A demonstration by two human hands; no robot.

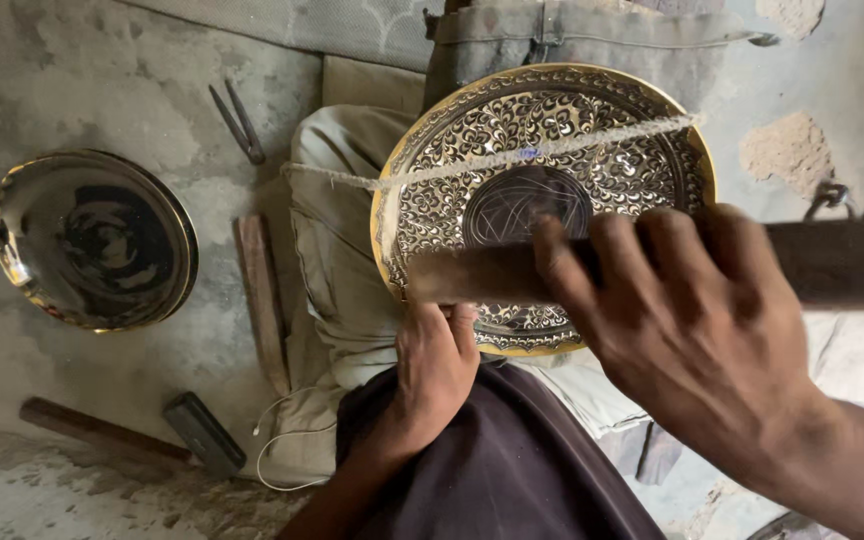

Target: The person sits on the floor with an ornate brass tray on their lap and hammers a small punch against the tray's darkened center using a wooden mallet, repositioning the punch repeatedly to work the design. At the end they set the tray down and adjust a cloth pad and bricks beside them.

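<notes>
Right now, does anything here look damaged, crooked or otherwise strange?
Nothing looks broken. One oddity: a rough cord runs slanting across the engraved brass plate. The right hand holds a blurred dark bar over the plate; the left hand steadies its lower rim.

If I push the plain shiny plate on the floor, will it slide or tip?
The plain plate looks like stiff polished metal, so it would probably slide rather than bend. Its rim seems raised and slightly tilted on the rough floor, so it might rock. It likely feels heavy and slippery.
</notes>
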